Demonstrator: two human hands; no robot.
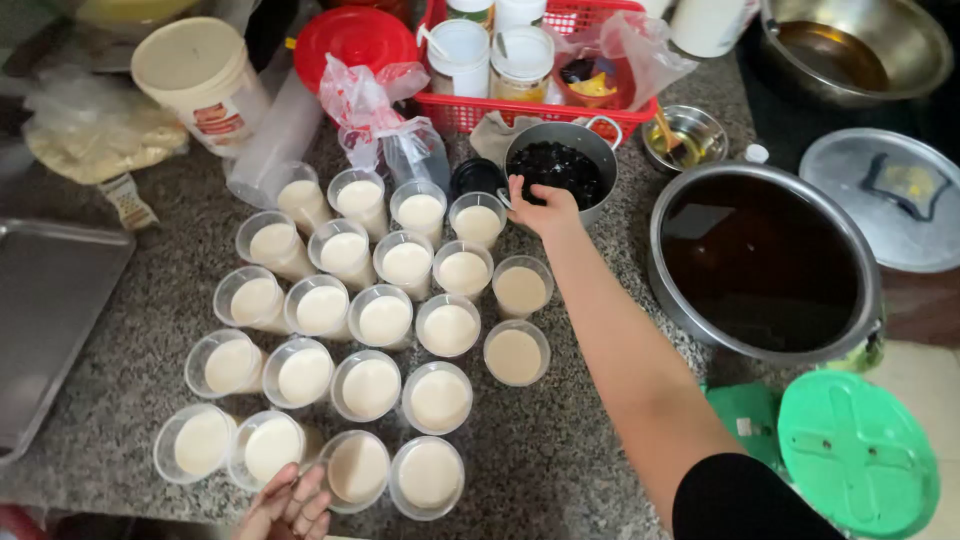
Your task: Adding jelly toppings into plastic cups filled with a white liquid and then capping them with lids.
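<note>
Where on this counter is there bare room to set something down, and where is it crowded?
Bare granite counter lies between the plastic cups and the large dark-liquid pot, under the right hand's forearm. A strip lies between the metal tray and the cups' left edge. The back, around the red basket and small pot, is crowded. The left hand touches the nearest cups.

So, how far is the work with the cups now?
Done: the clear cups on the counter all hold a pale creamy filling. In hand: the right hand is at the small pot of dark pearls; the left hand rests by the nearest cups. Left: no cup shows pearls on top yet.
</note>
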